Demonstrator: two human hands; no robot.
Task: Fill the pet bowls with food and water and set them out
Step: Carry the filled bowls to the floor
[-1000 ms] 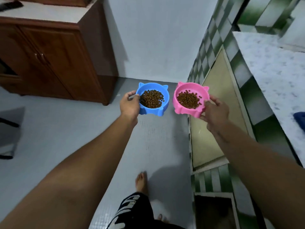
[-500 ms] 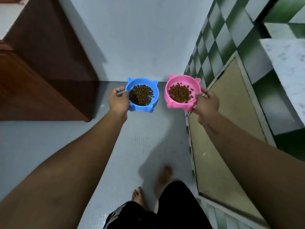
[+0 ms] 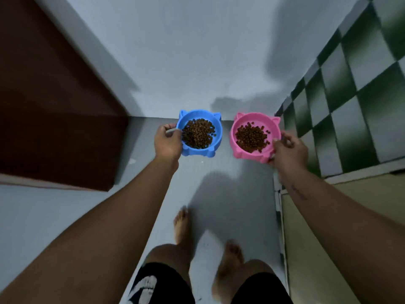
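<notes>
The floor (image 3: 219, 183) lies below both hands. The left hand (image 3: 167, 142) grips the blue bowl (image 3: 218, 137) by its near rim, and the right hand (image 3: 289, 152) grips the pink bowl (image 3: 252, 118) the same way. The 2 bowls are round, without a long axis, with openings up. They are probably light and stiff; the loose kibble (image 3: 198, 134) spills if tilted.

Left hand (image 3: 167, 142) hides the blue bowl (image 3: 217, 139) rim at its 9 o'clock. Right hand (image 3: 289, 152) hides the pink bowl (image 3: 252, 118) rim at 4 o'clock. Cabinet (image 3: 54, 117) at 9 o'clock is blurred and edge-cropped. Feet (image 3: 182, 224) blurred. Shorts (image 3: 162, 284) print cropped, unreadable.
</notes>
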